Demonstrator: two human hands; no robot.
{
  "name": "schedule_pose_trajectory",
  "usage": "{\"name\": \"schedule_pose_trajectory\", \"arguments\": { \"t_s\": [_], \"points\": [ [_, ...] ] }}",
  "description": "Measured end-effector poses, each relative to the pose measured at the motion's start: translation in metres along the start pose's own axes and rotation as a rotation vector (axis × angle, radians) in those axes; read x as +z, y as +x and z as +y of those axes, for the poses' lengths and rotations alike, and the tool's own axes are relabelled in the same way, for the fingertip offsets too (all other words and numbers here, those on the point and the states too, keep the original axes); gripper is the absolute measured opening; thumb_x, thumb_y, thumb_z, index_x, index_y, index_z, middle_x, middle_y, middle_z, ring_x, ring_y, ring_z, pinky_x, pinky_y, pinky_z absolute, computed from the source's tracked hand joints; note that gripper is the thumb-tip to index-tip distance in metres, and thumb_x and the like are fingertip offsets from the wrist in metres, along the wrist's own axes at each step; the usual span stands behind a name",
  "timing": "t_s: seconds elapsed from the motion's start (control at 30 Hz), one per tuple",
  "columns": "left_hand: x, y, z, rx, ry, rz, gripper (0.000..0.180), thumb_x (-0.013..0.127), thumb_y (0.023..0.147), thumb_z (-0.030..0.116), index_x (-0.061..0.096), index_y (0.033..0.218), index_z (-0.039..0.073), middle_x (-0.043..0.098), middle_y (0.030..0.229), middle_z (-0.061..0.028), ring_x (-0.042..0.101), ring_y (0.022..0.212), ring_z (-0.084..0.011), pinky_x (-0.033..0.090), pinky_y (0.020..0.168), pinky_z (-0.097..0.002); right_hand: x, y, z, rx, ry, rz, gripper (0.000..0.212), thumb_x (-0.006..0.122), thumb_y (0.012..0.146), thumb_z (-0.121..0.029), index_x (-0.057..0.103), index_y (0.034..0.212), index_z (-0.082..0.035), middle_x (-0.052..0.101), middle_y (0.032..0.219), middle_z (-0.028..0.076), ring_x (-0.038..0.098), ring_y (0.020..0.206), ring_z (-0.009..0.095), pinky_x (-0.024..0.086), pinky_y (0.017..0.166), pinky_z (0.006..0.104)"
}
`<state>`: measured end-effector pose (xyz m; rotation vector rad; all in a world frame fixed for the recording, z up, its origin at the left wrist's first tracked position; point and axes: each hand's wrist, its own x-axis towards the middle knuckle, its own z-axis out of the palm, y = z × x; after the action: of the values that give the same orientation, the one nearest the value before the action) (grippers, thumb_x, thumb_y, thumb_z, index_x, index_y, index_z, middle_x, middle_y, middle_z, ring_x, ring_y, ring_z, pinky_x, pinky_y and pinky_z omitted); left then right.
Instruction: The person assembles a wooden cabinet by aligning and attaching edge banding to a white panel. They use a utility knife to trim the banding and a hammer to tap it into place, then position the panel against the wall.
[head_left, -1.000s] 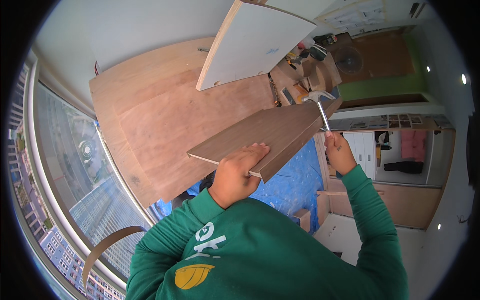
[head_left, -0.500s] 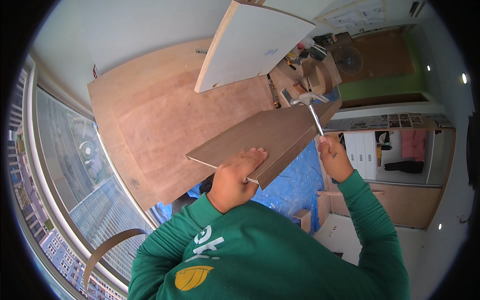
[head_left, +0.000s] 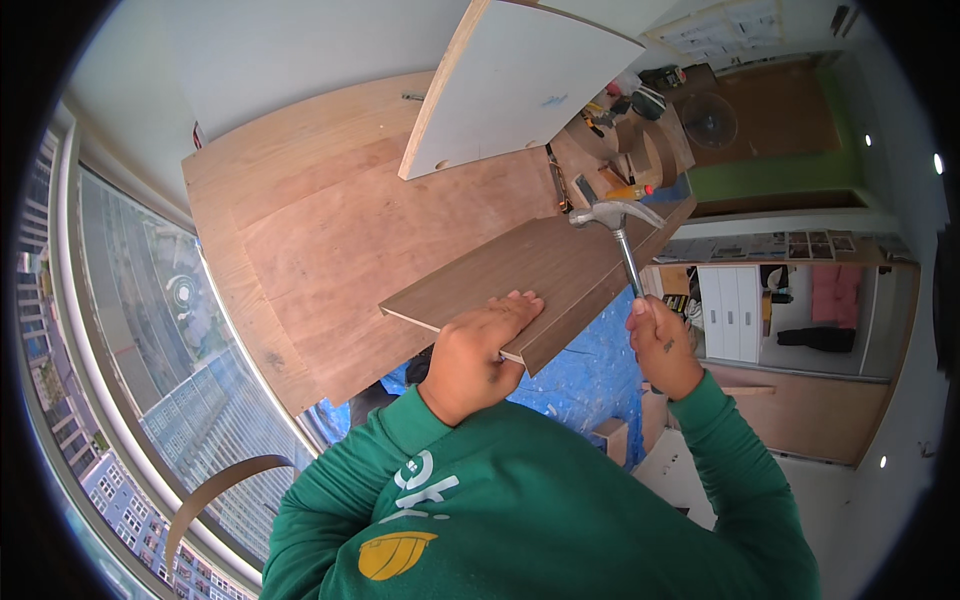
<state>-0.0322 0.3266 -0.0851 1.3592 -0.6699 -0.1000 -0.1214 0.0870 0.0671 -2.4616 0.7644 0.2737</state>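
A long brown wood-grain board rests on the workbench with its near end jutting past the front edge. My left hand grips that near end, its fingers laid over the top face. In my right hand is a claw hammer, held by its handle. The hammer's metal head is over the right part of the board, and appears raised above it. Along the board's right side runs a narrow edge strip.
Plywood tops the broad workbench. A white panel stands on it at the back. Rolled edging strip, a yellow-and-red bottle and several tools lie at the far right. Blue sheeting covers the floor below; a window is at left.
My right hand has drawn back toward me with the hammer, and the hammer head looks larger. The yellow-and-red bottle now shows behind it. My left hand stays on the board.
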Motion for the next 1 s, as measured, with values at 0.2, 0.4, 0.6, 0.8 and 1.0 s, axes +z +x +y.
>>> {"name": "schedule_pose_trajectory", "arguments": {
  "t_s": [0.2, 0.4, 0.6, 0.8, 1.0],
  "points": [
    [0.001, -0.001, 0.002, 0.033, 0.027, -0.023, 0.060, 0.068, 0.070, -0.006, 0.073, 0.129, 0.001, 0.075, 0.128, -0.0180, 0.071, 0.125, -0.0358, 0.056, 0.111, -0.0470, -0.062, 0.066, 0.047, 0.256, -0.084, 0.157, 0.046, 0.051, 0.115, -0.041, 0.058, 0.090, -0.004, 0.054, 0.067, 0.004, 0.047, 0.050, 0.014, 0.042, 0.046, 0.0347],
    [-0.004, 0.001, 0.001, -0.010, 0.011, -0.052, 0.070, 0.058, 0.066, -0.011, 0.070, 0.134, -0.001, 0.072, 0.133, -0.0227, 0.067, 0.131, -0.0386, 0.053, 0.113, -0.0436, -0.052, 0.034, 0.006, 0.096, 0.458, 0.181, 0.041, 0.052, 0.114, -0.044, 0.057, 0.097, -0.007, 0.055, 0.070, 0.000, 0.048, 0.050, 0.010, 0.039, 0.044, 0.0267],
    [-0.006, 0.006, -0.002, 0.007, 0.034, 0.014, 0.056, 0.069, 0.073, -0.001, 0.073, 0.129, 0.004, 0.076, 0.121, -0.0198, 0.072, 0.120, -0.0373, 0.059, 0.102, -0.0443, -0.001, -0.049, -0.069, 0.035, 0.347, -0.153, 0.037, 0.055, 0.115, -0.038, 0.060, 0.101, -0.004, 0.056, 0.075, 0.000, 0.052, 0.063, 0.010, 0.044, 0.058, 0.0270],
    [-0.008, 0.000, -0.006, -0.086, 0.090, -0.032, 0.047, 0.075, 0.070, 0.006, 0.077, 0.117, 0.009, 0.072, 0.087, -0.0165, 0.071, 0.085, -0.0385, 0.057, 0.074, -0.0494, 0.039, -0.062, -0.105, -0.216, 0.097, -0.286, 0.033, 0.054, 0.115, -0.029, 0.060, 0.101, 0.000, 0.055, 0.068, 0.013, 0.053, 0.058, 0.025, 0.045, 0.059, 0.0406],
    [-0.007, 0.001, -0.009, -0.044, 0.101, -0.042, 0.049, 0.075, 0.069, 0.006, 0.077, 0.118, 0.009, 0.073, 0.087, -0.0164, 0.072, 0.086, -0.0383, 0.058, 0.075, -0.0492, 0.040, -0.055, -0.109, -0.248, -0.067, -0.277, 0.033, 0.055, 0.114, -0.027, 0.058, 0.097, 0.001, 0.056, 0.066, 0.018, 0.054, 0.057, 0.036, 0.045, 0.058, 0.0455]
  ]
}}
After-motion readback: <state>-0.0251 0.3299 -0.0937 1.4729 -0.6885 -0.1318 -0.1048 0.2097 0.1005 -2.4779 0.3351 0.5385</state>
